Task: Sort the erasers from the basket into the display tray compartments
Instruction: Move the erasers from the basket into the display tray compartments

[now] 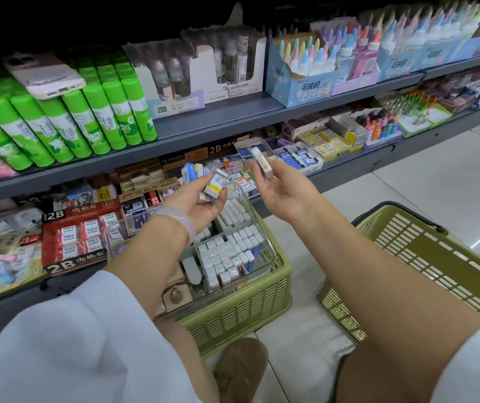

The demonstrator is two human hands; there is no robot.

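Observation:
My left hand (201, 203) is raised palm-up above the clear display tray (265, 257) and holds several small erasers (215, 184), one white with a yellow end. My right hand (284, 190) is beside it, to the right, pinching a single white and beige eraser (262, 162) between thumb and fingers. The tray rests on a green basket (247, 309) and its compartments hold rows of upright white erasers (227, 257). My left forearm hides the tray's left part.
A second green basket (424, 257) stands on the tiled floor at the right. Shelves in front carry red 2B eraser boxes (79, 237), green glue sticks (87, 117), glue bottles and a phone (44, 74). My shoe (241, 370) is below the nearer basket.

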